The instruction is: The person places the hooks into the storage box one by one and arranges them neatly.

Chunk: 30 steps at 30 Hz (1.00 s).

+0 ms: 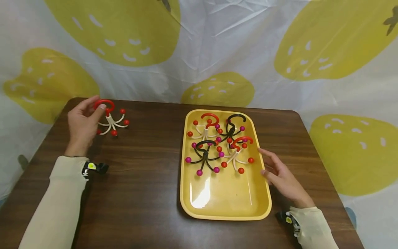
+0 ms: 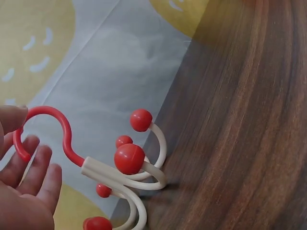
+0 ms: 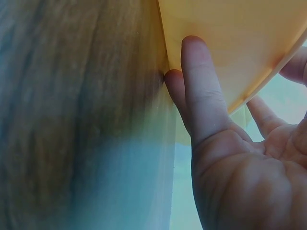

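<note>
My left hand (image 1: 82, 121) pinches the red top hook of a white multi-arm hook hanger (image 1: 110, 121) between thumb and fingers, at the table's far left. In the left wrist view, the curved white arms of the hook hanger (image 2: 103, 173) end in red balls. My right hand (image 1: 284, 180) rests against the right side of a yellow tray (image 1: 224, 218). The right wrist view shows its fairly straight fingers (image 3: 204, 86) touching the tray's outer wall. Inside the tray's far half lie black hook hangers (image 1: 205, 155) with magenta balls and white hook hangers (image 1: 237, 152) with red balls.
The tray stands right of centre on a dark brown wooden table (image 1: 136, 180). Behind and beside the table hangs a white cloth (image 1: 199, 41) printed with large yellow fruit. A strapped device (image 1: 93, 167) sits on each wrist.
</note>
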Each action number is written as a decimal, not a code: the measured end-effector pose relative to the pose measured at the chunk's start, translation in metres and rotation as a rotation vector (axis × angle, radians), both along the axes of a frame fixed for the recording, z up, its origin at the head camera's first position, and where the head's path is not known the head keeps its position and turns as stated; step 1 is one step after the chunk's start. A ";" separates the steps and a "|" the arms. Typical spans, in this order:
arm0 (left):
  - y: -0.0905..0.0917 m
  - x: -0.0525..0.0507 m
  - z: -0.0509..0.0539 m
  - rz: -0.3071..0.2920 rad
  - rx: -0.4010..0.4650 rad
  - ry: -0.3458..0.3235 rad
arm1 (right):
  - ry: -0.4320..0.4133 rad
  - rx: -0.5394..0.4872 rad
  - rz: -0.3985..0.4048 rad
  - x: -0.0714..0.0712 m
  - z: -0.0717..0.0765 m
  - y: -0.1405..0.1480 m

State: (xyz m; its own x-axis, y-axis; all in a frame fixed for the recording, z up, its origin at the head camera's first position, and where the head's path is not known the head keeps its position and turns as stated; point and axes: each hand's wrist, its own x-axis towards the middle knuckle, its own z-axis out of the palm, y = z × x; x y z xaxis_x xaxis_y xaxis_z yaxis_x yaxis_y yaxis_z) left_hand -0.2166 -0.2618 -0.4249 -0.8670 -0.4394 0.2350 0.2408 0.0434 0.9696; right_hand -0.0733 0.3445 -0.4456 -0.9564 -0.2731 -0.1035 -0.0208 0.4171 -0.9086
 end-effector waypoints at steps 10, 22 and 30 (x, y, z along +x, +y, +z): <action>0.000 -0.003 0.001 -0.008 0.039 0.009 | -0.011 0.025 -0.013 0.003 0.003 0.000; 0.000 -0.001 0.002 -0.043 0.129 0.028 | -0.010 0.017 -0.001 0.001 0.002 -0.001; 0.000 -0.001 0.003 -0.018 0.078 0.030 | -0.001 0.007 -0.004 0.001 0.000 -0.001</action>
State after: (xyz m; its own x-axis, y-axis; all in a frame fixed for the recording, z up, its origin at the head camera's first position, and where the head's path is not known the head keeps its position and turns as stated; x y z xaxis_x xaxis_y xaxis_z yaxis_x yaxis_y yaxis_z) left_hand -0.2179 -0.2615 -0.4217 -0.8680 -0.4418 0.2267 0.2699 -0.0366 0.9622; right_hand -0.0724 0.3431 -0.4451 -0.9572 -0.2689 -0.1069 -0.0179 0.4240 -0.9055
